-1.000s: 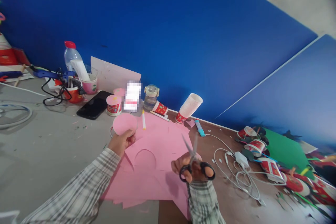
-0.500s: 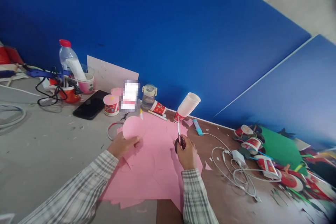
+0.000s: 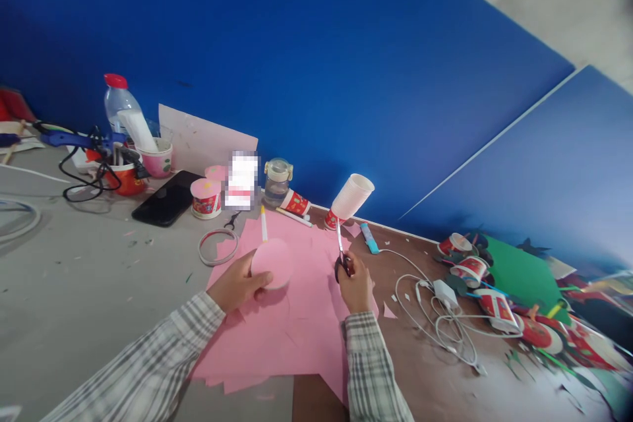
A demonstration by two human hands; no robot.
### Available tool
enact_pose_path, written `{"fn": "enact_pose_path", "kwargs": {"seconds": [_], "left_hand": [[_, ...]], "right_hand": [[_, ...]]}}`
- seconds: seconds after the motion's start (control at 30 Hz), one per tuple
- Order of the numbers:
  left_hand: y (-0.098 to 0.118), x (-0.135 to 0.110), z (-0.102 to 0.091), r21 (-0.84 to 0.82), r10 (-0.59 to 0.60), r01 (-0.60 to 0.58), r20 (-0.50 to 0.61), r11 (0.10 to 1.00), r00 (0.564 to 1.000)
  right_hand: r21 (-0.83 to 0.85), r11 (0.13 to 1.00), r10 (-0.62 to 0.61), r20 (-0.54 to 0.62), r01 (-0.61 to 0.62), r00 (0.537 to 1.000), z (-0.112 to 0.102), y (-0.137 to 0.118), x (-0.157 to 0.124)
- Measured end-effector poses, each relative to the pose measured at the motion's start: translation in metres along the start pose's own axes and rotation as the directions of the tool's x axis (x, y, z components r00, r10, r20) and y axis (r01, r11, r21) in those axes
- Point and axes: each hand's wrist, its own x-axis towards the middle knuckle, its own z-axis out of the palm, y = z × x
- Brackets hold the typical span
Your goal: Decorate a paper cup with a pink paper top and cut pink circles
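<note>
My left hand [image 3: 242, 282] pinches a round piece of pink paper [image 3: 273, 260], thumb on top, above the larger pink sheets [image 3: 306, 330] on the table. My right hand [image 3: 357, 283] grips the black handles of a pair of scissors [image 3: 340, 244], whose blades point away from me toward the stacked cups. The blades look closed, and they are apart from the paper circle. A white and yellow pen [image 3: 264, 223] lies just beyond the circle. Left of it is a roll of tape [image 3: 218, 247].
Behind the sheets stand a stack of paper cups [image 3: 351, 198], a lidded jar [image 3: 277, 181] and a cup topped with pink paper [image 3: 206, 199]. A phone [image 3: 165, 199] lies left. White cables [image 3: 448, 316], red cups [image 3: 496, 310] and green paper [image 3: 519, 273] are on the right.
My left hand has brought the pink circle rightward and lower over the sheets, uncovering more of the pen and the tape roll. The right hand with the scissors has barely moved.
</note>
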Motion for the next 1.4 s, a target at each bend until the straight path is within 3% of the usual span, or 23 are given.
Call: {"fn": "enact_pose_path", "kwargs": {"seconds": [0.27,0.5,0.67,0.87,1.03,1.23,1.4], "left_hand": [[-0.001,-0.001,-0.001,-0.019,-0.005,0.006,0.068,1.000,0.998],[-0.004,0.001,0.000,-0.080,-0.010,0.015,0.069,0.997,0.998],[-0.003,0.001,-0.002,-0.061,-0.021,0.025,0.065,0.998,0.998],[-0.006,-0.003,0.003,0.030,-0.150,0.147,0.248,0.989,0.957],[-0.007,-0.004,0.010,-0.014,-0.237,0.249,0.263,0.968,0.935],[-0.007,-0.004,0.011,-0.002,-0.228,0.236,0.256,0.972,0.939],[-0.009,-0.003,0.008,0.053,-0.155,0.148,0.210,0.988,0.965]], "right_hand": [[-0.163,0.983,-0.073,0.103,0.089,0.992,0.017,-0.006,-0.009],[-0.095,0.984,-0.126,0.216,0.149,0.968,0.009,-0.021,-0.021],[-0.034,0.987,-0.145,0.197,0.154,0.970,0.003,-0.024,-0.022],[-0.055,0.980,-0.177,0.217,0.193,0.960,0.007,-0.023,-0.027],[-0.034,0.971,-0.216,0.306,0.237,0.927,0.010,-0.031,-0.038],[0.065,0.985,-0.171,0.315,0.158,0.934,0.013,-0.034,-0.041],[0.273,0.962,-0.098,0.334,0.003,0.938,0.010,-0.028,-0.037]]}}
